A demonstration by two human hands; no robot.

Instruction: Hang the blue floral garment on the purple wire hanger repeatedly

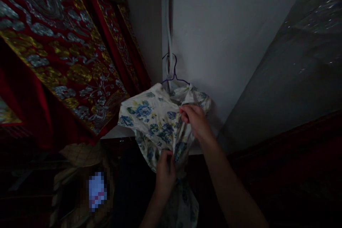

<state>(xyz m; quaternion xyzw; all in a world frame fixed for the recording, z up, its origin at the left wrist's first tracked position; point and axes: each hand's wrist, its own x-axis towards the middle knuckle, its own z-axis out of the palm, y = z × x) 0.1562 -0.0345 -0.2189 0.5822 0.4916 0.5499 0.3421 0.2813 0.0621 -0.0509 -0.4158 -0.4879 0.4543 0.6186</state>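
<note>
A white garment with blue flowers and green leaves, a floral shirt or dress (153,114), hangs from a thin purple hanger (175,74) in front of the wall. My right hand (192,117) pinches the front opening of the garment just below the collar. Lower down, my left hand (166,167) is closed on the same front edge, thumb and fingers together on the cloth. The lower part of the garment drops into shadow behind my left forearm. Any buttons are too dark to make out.
Red cloth with gold and silver embroidery (80,60) hangs at the left. A pale cord (169,21) runs down the wall corner to the hanger. Shiny plastic-like sheeting (299,53) covers the right side. A checked cloth (82,155) lies low at the left, near a blurred bright patch.
</note>
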